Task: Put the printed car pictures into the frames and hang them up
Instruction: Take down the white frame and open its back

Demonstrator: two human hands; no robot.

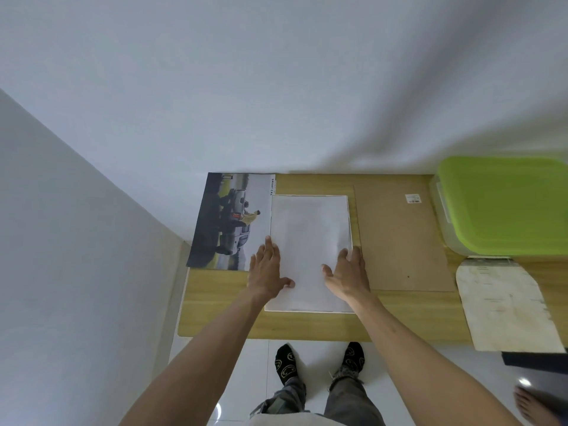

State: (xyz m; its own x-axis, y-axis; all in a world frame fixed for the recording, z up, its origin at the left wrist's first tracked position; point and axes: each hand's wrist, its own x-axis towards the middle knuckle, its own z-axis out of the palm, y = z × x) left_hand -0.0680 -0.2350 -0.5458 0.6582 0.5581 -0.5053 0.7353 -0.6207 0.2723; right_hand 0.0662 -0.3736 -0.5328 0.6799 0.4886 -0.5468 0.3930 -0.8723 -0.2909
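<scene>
A white sheet [309, 229], blank side up, lies in a white frame whose edge shows at the bottom, in the middle of the wooden table [221, 302]. My left hand [267, 269] rests flat on the sheet's left edge, fingers spread. My right hand [347, 272] presses flat on its right edge. A printed car picture [227, 222] lies face up to the left, partly under the sheet. A brown backing board [399, 238] lies to the right of the sheet.
A clear box with a green lid [504, 204] stands at the back right against the white wall. A worn white envelope-shaped sheet [504, 302] lies at the table's front right. Another person's bare foot [531, 407] is on the tiled floor at the right.
</scene>
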